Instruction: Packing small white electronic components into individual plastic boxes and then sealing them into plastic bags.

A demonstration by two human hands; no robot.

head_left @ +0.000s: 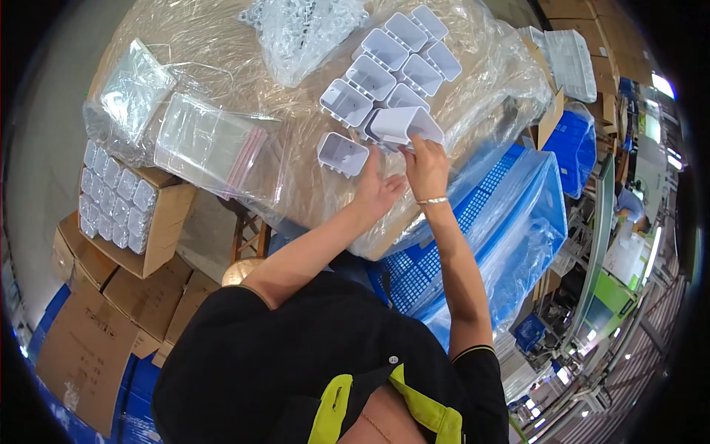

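Observation:
My right hand (427, 169) pinches the rim of a tilted white plastic bin (399, 123), which lies over on its side with its mouth toward me. Just left of it, my left hand (379, 194) is open, fingers apart, one finger reaching up beside the bins; whether it touches one I cannot tell. Another white bin (343, 155) stands upright by itself near that hand. Beyond the tilted bin, several more white bins (384, 50) stand close together in slanting rows, mouths up.
Clear plastic film (296, 140) covers the table. A stack of clear bags (203, 137) lies at left, with a bag of small clear parts (288, 37) at the far side. A carton (168, 222) of wrapped bins stands lower left; a film-lined blue crate (473, 200) is at right.

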